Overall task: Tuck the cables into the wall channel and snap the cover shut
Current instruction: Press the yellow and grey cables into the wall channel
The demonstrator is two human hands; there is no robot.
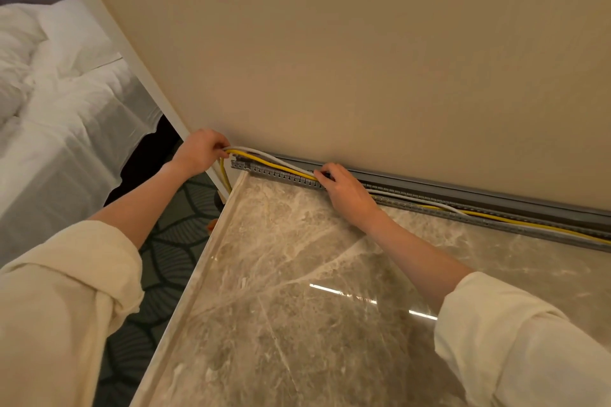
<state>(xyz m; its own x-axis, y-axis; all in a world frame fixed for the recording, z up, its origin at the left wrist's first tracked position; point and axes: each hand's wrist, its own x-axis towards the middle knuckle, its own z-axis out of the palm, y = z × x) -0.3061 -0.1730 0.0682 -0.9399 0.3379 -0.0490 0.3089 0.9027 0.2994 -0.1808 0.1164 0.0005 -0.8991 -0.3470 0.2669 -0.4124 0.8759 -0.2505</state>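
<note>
A grey slotted cable channel (pixel 281 175) runs along the foot of the beige wall, at the back edge of a marble top. Its grey cover (pixel 479 193) lies open behind it against the wall. A yellow cable (pixel 267 160) and a white cable (pixel 264 153) rise out of the channel's left end. My left hand (pixel 200 150) pinches both cables there, above the channel end. My right hand (pixel 347 192) rests on the channel farther right, with fingers curled onto the cables. Beyond that hand, the cables lie inside the channel. The yellow cable's end hangs down past the marble corner.
The glossy marble top (pixel 330 291) fills the foreground, its left edge slanting down to patterned carpet (pixel 165 241). A bed with white linen (pixel 66 109) stands at the left beyond a white door frame (pixel 132 53).
</note>
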